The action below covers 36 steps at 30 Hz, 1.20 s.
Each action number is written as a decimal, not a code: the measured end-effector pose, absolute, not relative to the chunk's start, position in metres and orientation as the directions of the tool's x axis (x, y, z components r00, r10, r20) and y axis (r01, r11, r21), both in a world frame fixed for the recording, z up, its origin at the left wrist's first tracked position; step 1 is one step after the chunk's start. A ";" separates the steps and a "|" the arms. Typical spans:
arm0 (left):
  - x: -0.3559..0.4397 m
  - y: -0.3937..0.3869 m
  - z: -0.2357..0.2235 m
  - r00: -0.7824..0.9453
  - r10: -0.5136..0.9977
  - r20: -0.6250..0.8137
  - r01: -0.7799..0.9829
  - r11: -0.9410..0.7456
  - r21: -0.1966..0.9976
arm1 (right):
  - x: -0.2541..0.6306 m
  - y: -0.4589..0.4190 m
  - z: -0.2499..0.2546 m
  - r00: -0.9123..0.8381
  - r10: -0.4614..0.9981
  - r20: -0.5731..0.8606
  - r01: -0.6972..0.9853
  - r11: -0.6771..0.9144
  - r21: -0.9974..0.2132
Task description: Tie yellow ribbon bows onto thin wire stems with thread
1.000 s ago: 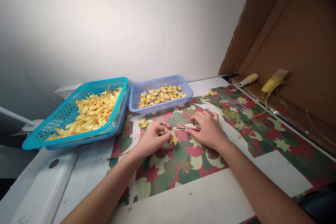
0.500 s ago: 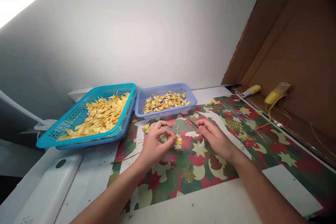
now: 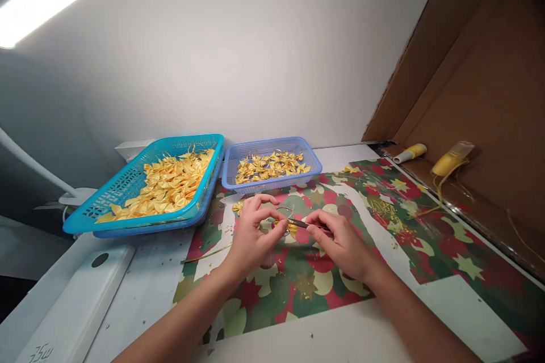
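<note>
My left hand pinches a yellow ribbon bow between thumb and fingertips, partly hidden behind them. A thin loop of gold cord rises from the bow. My right hand is closed around slim dark tweezers, whose tip points left and meets the bow close to my left fingertips. Whether the tip grips the cord or only touches it, I cannot tell. Just behind my left hand, another yellow bow lies on the patterned sheet.
A turquoise basket heaped with yellow bows stands at the left. Beside it, a lavender basket holds bows with cord loops. Gold scraps and yellow cord spools lie on the right. A white lamp base occupies the front left.
My right hand has moved left, bringing the tweezers from apart to the bow at my left fingertips. My left hand keeps its pinch. The view has shifted slightly.
</note>
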<state>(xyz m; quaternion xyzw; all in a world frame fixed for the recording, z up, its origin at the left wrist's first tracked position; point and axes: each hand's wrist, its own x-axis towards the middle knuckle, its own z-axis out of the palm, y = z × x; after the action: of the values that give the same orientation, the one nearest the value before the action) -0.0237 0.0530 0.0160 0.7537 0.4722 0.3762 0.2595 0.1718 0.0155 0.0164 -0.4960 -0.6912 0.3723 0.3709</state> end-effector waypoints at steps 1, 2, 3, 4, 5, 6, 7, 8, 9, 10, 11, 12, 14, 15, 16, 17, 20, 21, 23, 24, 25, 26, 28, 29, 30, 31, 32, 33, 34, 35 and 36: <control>-0.024 0.053 0.016 0.273 0.907 0.320 0.518 -0.418 0.746 | 0.171 0.015 0.016 -0.229 0.962 0.149 0.409 0.234 -0.882; -0.023 0.052 0.016 0.276 0.907 0.317 0.519 -0.418 0.746 | 0.171 0.015 0.015 -0.226 0.962 0.155 0.410 0.238 -0.881; -0.023 0.052 0.016 0.279 0.907 0.315 0.519 -0.418 0.745 | 0.171 0.015 0.015 -0.224 0.961 0.160 0.410 0.242 -0.880; -0.023 0.052 0.016 0.282 0.907 0.312 0.520 -0.418 0.745 | 0.170 0.015 0.014 -0.221 0.962 0.163 0.409 0.243 -0.879; -0.023 0.052 0.016 0.284 0.907 0.311 0.520 -0.418 0.745 | 0.170 0.015 0.014 -0.218 0.962 0.164 0.409 0.242 -0.880; -0.023 0.051 0.016 0.285 0.907 0.310 0.517 -0.417 0.747 | 0.169 0.015 0.013 -0.215 0.963 0.165 0.409 0.243 -0.880; -0.023 0.051 0.016 0.284 0.909 0.306 0.514 -0.414 0.751 | 0.169 0.015 0.013 -0.212 0.963 0.167 0.410 0.243 -0.879; -0.023 0.051 0.016 0.281 0.911 0.301 0.510 -0.408 0.758 | 0.169 0.015 0.013 -0.209 0.963 0.170 0.412 0.245 -0.878; -0.022 0.051 0.016 0.279 0.914 0.294 0.505 -0.400 0.765 | 0.168 0.015 0.013 -0.207 0.963 0.173 0.416 0.247 -0.875; -0.022 0.052 0.016 0.278 0.918 0.284 0.499 -0.391 0.773 | 0.168 0.015 0.012 -0.206 0.962 0.177 0.422 0.251 -0.871; -0.022 0.052 0.016 0.276 0.921 0.274 0.493 -0.380 0.782 | 0.168 0.015 0.012 -0.204 0.962 0.181 0.429 0.254 -0.867; -0.022 0.052 0.016 0.275 0.925 0.263 0.486 -0.370 0.792 | 0.168 0.015 0.011 -0.202 0.962 0.182 0.437 0.255 -0.863; -0.022 0.053 0.015 0.272 0.930 0.247 0.469 -0.353 0.810 | 0.169 0.016 0.010 -0.199 0.962 0.188 0.452 0.260 -0.853; -0.022 0.053 0.015 0.270 0.933 0.239 0.461 -0.343 0.819 | 0.169 0.016 0.009 -0.198 0.961 0.192 0.458 0.264 -0.849; -0.022 0.054 0.015 0.267 0.936 0.231 0.453 -0.333 0.827 | 0.169 0.016 0.008 -0.197 0.960 0.200 0.464 0.271 -0.844; -0.022 0.054 0.015 0.264 0.938 0.224 0.446 -0.324 0.834 | 0.169 0.016 0.007 -0.195 0.958 0.210 0.469 0.279 -0.838; -0.022 0.054 0.015 0.259 0.943 0.208 0.439 -0.306 0.845 | 0.168 0.017 0.004 -0.178 0.953 0.246 0.493 0.303 -0.816; -0.022 0.054 0.015 0.261 0.943 0.206 0.438 -0.306 0.845 | 0.168 0.017 0.003 -0.171 0.951 0.257 0.502 0.308 -0.808; -0.022 0.054 0.015 0.265 0.942 0.204 0.437 -0.306 0.846 | 0.167 0.016 0.002 -0.158 0.949 0.272 0.518 0.314 -0.796; -0.021 0.053 0.016 0.268 0.942 0.203 0.436 -0.306 0.846 | 0.167 0.016 0.002 -0.152 0.949 0.277 0.525 0.315 -0.791; -0.021 0.053 0.016 0.270 0.942 0.201 0.435 -0.306 0.847 | 0.166 0.016 0.002 -0.149 0.949 0.278 0.530 0.314 -0.787; -0.021 0.053 0.016 0.272 0.942 0.198 0.435 -0.304 0.848 | 0.166 0.016 0.002 -0.147 0.949 0.278 0.534 0.313 -0.785; -0.021 0.053 0.015 0.275 0.942 0.192 0.434 -0.299 0.850 | 0.167 0.017 0.002 -0.146 0.952 0.270 0.539 0.306 -0.785; -0.021 0.053 0.015 0.275 0.943 0.189 0.434 -0.297 0.851 | 0.168 0.018 0.002 -0.139 0.954 0.266 0.538 0.298 -0.788; -0.021 0.053 0.015 0.275 0.943 0.185 0.434 -0.294 0.851 | 0.170 0.020 0.002 -0.122 0.957 0.264 0.534 0.287 -0.795; -0.021 0.053 0.014 0.275 0.944 0.181 0.436 -0.291 0.852 | 0.171 0.021 0.002 -0.094 0.960 0.262 0.525 0.272 -0.807; -0.021 0.054 0.013 0.274 0.945 0.178 0.439 -0.288 0.851 | 0.173 0.022 0.001 -0.064 0.964 0.259 0.507 0.255 -0.824; -0.021 0.055 0.013 0.273 0.945 0.178 0.443 -0.288 0.849 | 0.174 0.024 0.001 -0.033 0.967 0.253 0.480 0.238 -0.844; -0.020 0.055 0.012 0.275 0.945 0.179 0.447 -0.290 0.846 | 0.174 0.025 0.000 -0.011 0.970 0.242 0.449 0.221 -0.865; -0.020 0.056 0.011 0.278 0.943 0.183 0.453 -0.296 0.841 | 0.174 0.025 -0.001 0.002 0.973 0.231 0.418 0.209 -0.884; -0.020 0.056 0.010 0.282 0.940 0.191 0.461 -0.308 0.832 | 0.173 0.025 -0.002 0.003 0.975 0.221 0.390 0.202 -0.898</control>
<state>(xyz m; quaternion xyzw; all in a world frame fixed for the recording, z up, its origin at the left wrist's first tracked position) -0.0201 0.0563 0.0098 0.7263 0.4823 0.3554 0.3370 0.1733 0.0251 -0.0015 -0.5434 -0.6283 0.3218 0.4543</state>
